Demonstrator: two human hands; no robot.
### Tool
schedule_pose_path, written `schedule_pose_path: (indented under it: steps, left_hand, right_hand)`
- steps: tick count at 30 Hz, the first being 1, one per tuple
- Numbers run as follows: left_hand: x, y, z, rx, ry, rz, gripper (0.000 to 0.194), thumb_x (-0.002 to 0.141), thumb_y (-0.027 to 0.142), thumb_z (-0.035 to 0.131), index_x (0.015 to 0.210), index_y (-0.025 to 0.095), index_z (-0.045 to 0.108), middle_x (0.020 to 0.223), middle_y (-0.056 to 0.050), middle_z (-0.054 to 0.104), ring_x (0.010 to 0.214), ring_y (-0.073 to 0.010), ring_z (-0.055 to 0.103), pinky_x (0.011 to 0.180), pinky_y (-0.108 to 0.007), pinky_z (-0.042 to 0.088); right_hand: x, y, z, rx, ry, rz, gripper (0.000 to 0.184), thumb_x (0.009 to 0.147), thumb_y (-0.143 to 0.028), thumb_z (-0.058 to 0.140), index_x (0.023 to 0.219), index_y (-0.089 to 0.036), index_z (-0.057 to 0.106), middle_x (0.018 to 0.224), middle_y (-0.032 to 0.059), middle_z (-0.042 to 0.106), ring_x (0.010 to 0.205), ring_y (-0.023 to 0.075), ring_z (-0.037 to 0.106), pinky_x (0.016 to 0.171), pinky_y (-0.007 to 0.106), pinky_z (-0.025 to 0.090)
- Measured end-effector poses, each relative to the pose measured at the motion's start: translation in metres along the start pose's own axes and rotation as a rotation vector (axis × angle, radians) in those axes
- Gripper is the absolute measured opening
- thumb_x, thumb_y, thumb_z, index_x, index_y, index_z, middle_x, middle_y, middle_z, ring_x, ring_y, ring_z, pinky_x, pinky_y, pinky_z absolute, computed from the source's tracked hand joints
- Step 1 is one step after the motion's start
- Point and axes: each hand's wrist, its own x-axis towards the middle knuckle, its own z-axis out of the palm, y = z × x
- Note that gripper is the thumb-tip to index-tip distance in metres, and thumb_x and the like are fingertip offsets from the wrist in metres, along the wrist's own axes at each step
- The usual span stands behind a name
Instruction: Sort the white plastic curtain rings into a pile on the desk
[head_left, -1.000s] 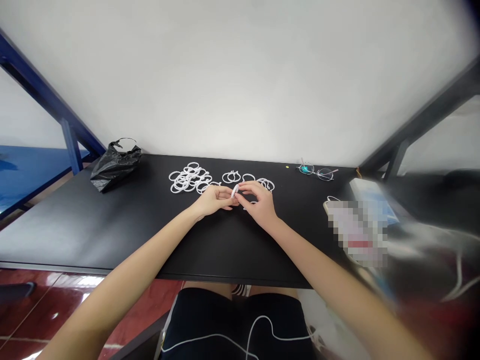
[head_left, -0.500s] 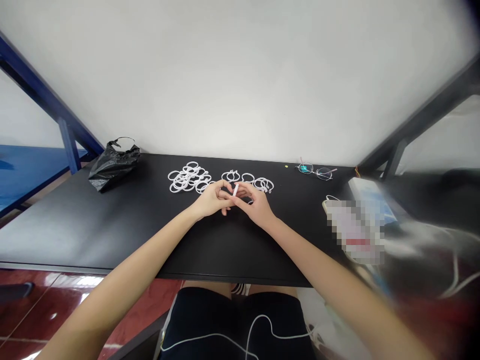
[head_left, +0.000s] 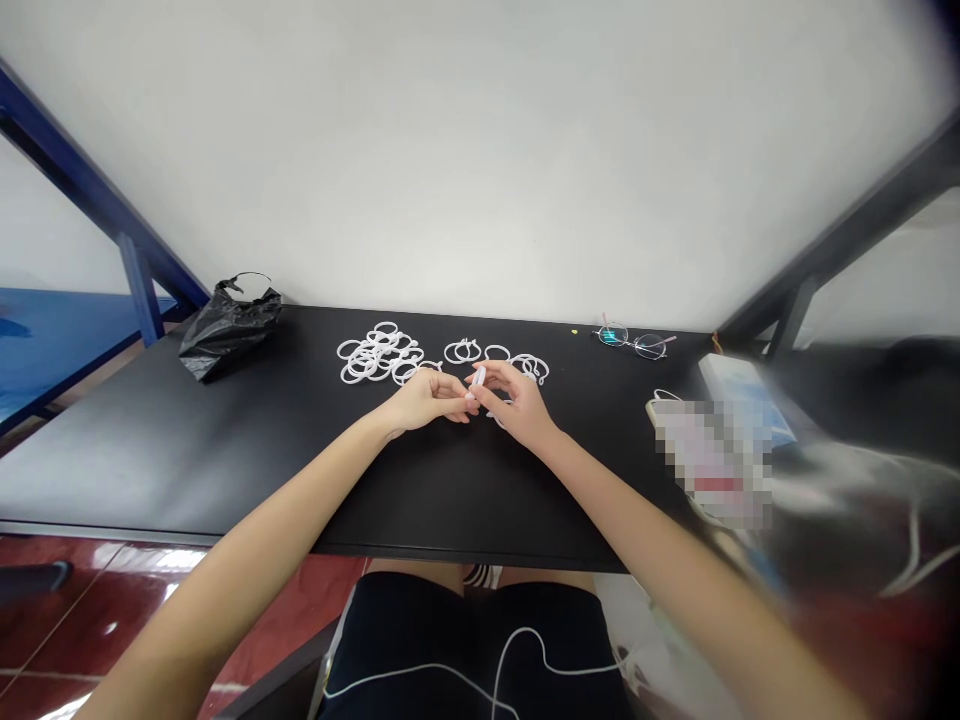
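Observation:
Above the black table, my left hand (head_left: 431, 400) and my right hand (head_left: 519, 402) meet around a white plastic ring (head_left: 478, 380), which shows nearly edge-on. My left fingertips pinch its lower end, while my right thumb and fingers close on its side. Part of it is hidden by my fingers. A pile of similar white rings (head_left: 375, 355) lies beyond my left hand. More loose rings (head_left: 462, 350) are behind my hands, others (head_left: 532, 366) lie past my right hand, and one is partly covered beneath it.
A crumpled black plastic bag (head_left: 229, 330) is at the table's (head_left: 225, 460) back left. Eyeglasses (head_left: 630, 338) rest at the back right. A phone (head_left: 709, 465) with a blurred screen and a white-blue box (head_left: 742, 400) are on the right. A white cable (head_left: 555, 672) crosses my lap.
The ring has turned between my fingers and shows more of its loop. My left fingers have drawn together around its lower end, and my right hand has shifted slightly.

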Motion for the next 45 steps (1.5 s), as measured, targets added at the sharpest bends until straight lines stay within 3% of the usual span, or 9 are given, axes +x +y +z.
schedule_pose_path:
  steps: [11, 17, 19, 21, 24, 26, 29, 34, 45]
  left_hand:
    - [-0.001, 0.005, 0.003, 0.001, 0.041, -0.030, 0.038, 0.066, 0.047, 0.082, 0.077, 0.012, 0.071, 0.072, -0.008, 0.073, 0.066, -0.0176, 0.070, 0.073, -0.034, 0.061]
    - [0.001, 0.004, 0.003, 0.057, 0.120, 0.036, 0.046, 0.066, 0.052, 0.080, 0.088, 0.013, 0.070, 0.083, -0.009, 0.074, 0.076, -0.0199, 0.071, 0.072, -0.031, 0.058]
    - [0.001, 0.004, -0.003, 0.138, 0.205, 0.080, 0.046, 0.070, 0.055, 0.075, 0.088, 0.013, 0.069, 0.082, -0.010, 0.074, 0.075, -0.0211, 0.071, 0.072, -0.033, 0.057]
    - [0.000, 0.005, -0.014, 0.373, 0.383, 0.139, 0.040, 0.077, 0.053, 0.069, 0.088, 0.014, 0.069, 0.082, -0.010, 0.074, 0.075, -0.0220, 0.070, 0.074, -0.034, 0.055]
    - [-0.005, 0.008, -0.034, 0.896, 0.697, 0.144, 0.027, 0.085, 0.042, 0.059, 0.092, 0.019, 0.071, 0.090, -0.009, 0.075, 0.084, -0.0248, 0.069, 0.080, -0.035, 0.050]
    - [-0.009, 0.010, -0.045, 1.083, 0.769, 0.061, 0.026, 0.087, 0.038, 0.055, 0.096, 0.021, 0.072, 0.093, -0.008, 0.075, 0.089, -0.0267, 0.068, 0.077, -0.034, 0.048]
    - [-0.012, 0.011, -0.053, 1.176, 0.759, -0.054, 0.028, 0.087, 0.037, 0.052, 0.099, 0.021, 0.072, 0.095, -0.008, 0.075, 0.091, -0.0288, 0.068, 0.071, -0.033, 0.047]
    - [-0.011, 0.009, -0.052, 1.270, 0.714, -0.150, 0.032, 0.088, 0.035, 0.046, 0.095, 0.019, 0.073, 0.094, -0.012, 0.074, 0.091, -0.0311, 0.066, 0.068, -0.034, 0.047]
    - [-0.014, 0.016, -0.046, 1.225, 0.720, -0.166, 0.031, 0.088, 0.034, 0.047, 0.102, 0.020, 0.071, 0.090, -0.011, 0.074, 0.090, -0.0300, 0.066, 0.071, -0.034, 0.048]
  right_hand:
    - [0.002, -0.001, 0.002, 0.090, 0.032, -0.001, 0.036, 0.082, -0.044, 0.070, 0.107, -0.020, 0.061, 0.091, 0.0050, 0.069, 0.088, 0.0189, 0.069, 0.085, 0.037, 0.058]
    - [0.000, 0.002, 0.004, 0.038, 0.092, 0.049, 0.040, 0.082, -0.046, 0.068, 0.112, -0.021, 0.061, 0.103, 0.0077, 0.070, 0.090, 0.0195, 0.069, 0.083, 0.037, 0.058]
    - [0.000, 0.004, 0.003, -0.021, 0.121, 0.059, 0.042, 0.083, -0.046, 0.066, 0.116, -0.022, 0.059, 0.109, 0.0094, 0.070, 0.093, 0.0203, 0.069, 0.082, 0.037, 0.058]
    - [0.001, 0.006, 0.002, -0.118, 0.155, 0.053, 0.040, 0.084, -0.042, 0.066, 0.117, -0.021, 0.059, 0.111, 0.0100, 0.070, 0.092, 0.0204, 0.068, 0.081, 0.037, 0.058]
    - [0.001, 0.007, -0.001, -0.353, 0.175, 0.031, 0.022, 0.083, -0.033, 0.065, 0.102, -0.020, 0.065, 0.094, 0.0066, 0.071, 0.075, 0.0179, 0.064, 0.071, 0.035, 0.055]
    - [0.001, 0.008, -0.002, -0.486, 0.154, 0.042, 0.010, 0.082, -0.028, 0.063, 0.089, -0.021, 0.066, 0.080, 0.0029, 0.068, 0.063, 0.0150, 0.058, 0.065, 0.032, 0.051]
    - [0.000, 0.008, -0.002, -0.546, 0.101, 0.091, 0.006, 0.082, -0.026, 0.062, 0.081, -0.022, 0.066, 0.071, -0.0007, 0.066, 0.054, 0.0122, 0.053, 0.060, 0.029, 0.047]
    - [-0.001, 0.009, -0.001, -0.533, 0.049, 0.109, 0.003, 0.080, -0.023, 0.064, 0.082, -0.021, 0.066, 0.074, -0.0004, 0.068, 0.058, 0.0125, 0.057, 0.064, 0.029, 0.049]
    - [-0.001, 0.015, -0.001, -0.448, 0.006, -0.010, 0.013, 0.075, -0.011, 0.060, 0.082, -0.020, 0.066, 0.078, 0.0024, 0.068, 0.067, 0.0153, 0.065, 0.068, 0.032, 0.056]
